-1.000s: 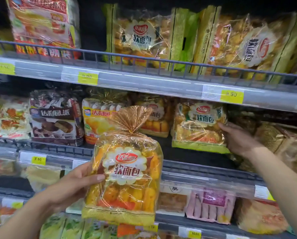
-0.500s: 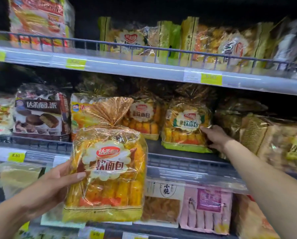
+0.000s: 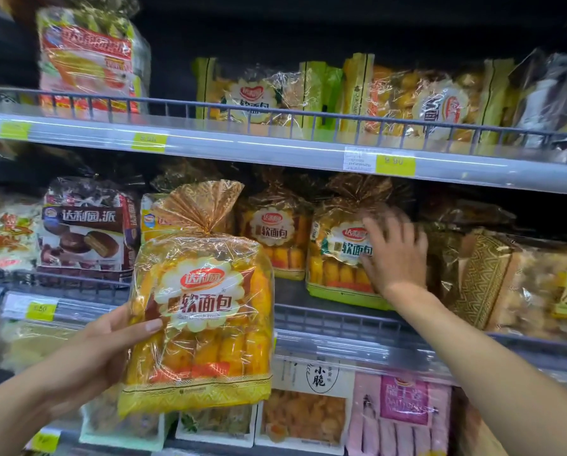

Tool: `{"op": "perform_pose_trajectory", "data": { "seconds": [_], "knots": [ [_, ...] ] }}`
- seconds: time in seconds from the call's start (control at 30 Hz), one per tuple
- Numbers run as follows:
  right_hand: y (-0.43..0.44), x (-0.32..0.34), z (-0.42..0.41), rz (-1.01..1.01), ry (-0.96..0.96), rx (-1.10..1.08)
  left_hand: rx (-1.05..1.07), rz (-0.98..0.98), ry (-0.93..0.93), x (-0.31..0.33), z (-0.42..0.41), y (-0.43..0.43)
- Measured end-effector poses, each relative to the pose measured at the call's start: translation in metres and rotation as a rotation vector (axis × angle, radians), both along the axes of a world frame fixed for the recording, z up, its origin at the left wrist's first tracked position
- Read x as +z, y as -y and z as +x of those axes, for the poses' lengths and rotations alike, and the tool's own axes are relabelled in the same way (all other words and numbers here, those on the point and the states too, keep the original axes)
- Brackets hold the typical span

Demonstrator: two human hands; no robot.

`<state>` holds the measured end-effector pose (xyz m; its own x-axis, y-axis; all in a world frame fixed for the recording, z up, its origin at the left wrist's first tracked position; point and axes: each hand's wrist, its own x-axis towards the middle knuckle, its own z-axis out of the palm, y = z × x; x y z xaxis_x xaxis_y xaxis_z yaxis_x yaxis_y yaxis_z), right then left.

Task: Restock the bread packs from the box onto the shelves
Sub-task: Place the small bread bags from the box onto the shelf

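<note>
Your left hand grips a bread pack upright by its left edge, thumb across the front. Your right hand, fingers spread, lies flat against a shelved bread pack; another like pack stands just left.

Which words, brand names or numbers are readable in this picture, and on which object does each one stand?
"达利园" and "软面包": held bread pack in the left hand.
"软面包": shelf bread pack under the right hand.
"达利园.派": brown pie pack.
"小脆": clear tray label on the lowest shelf.
"9.90", blurred: yellow price tag.
Other price tags and small print: too blurred.
</note>
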<state>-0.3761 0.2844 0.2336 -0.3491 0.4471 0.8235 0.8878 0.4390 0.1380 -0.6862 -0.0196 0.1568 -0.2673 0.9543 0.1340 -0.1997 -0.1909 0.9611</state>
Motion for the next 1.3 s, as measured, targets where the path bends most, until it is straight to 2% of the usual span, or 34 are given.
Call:
{"op": "perform_pose_trajectory", "data": {
  "seconds": [0.1,0.17,0.6,0.77,0.87,0.9,0.93,1.0,1.03,1.1,1.2,1.3],
  "knots": [
    [-0.004,-0.004,-0.008,-0.119,0.356,0.000,-0.003,0.006,0.000,0.002,-0.001,-0.001],
    [-0.012,-0.005,-0.008,-0.168,0.438,-0.037,-0.011,0.003,-0.001,0.004,-0.002,-0.002],
    [-0.025,0.003,0.000,-0.232,0.448,-0.082,0.006,0.002,0.001,0.011,-0.004,-0.004],
    [-0.001,0.016,-0.002,-0.244,0.358,-0.046,-0.035,0.020,0.034,0.023,0.002,-0.010],
    [0.019,0.015,0.001,-0.226,0.259,0.099,-0.056,-0.003,0.027,0.029,0.005,-0.018],
    [0.028,0.015,0.001,-0.265,0.157,0.202,-0.061,-0.009,0.042,0.031,0.007,-0.021],
    [0.040,0.016,0.000,-0.388,0.006,0.334,-0.061,-0.012,0.077,0.032,0.009,-0.025],
    [0.069,0.019,-0.008,-0.869,-0.334,0.602,-0.062,-0.042,0.125,0.035,0.017,-0.033],
    [0.082,0.020,-0.011,-1.113,-0.441,0.688,-0.066,-0.056,0.133,0.037,0.022,-0.037],
    [0.098,0.018,-0.013,-1.395,-0.447,0.770,-0.067,-0.070,0.150,0.044,0.032,-0.045],
    [0.105,0.014,-0.011,-1.478,-0.444,0.835,-0.060,-0.127,0.129,0.059,0.047,-0.057],
    [0.102,0.018,-0.009,-1.462,-0.547,0.831,-0.027,-0.165,0.101,0.076,0.056,-0.071]
  ]
}}
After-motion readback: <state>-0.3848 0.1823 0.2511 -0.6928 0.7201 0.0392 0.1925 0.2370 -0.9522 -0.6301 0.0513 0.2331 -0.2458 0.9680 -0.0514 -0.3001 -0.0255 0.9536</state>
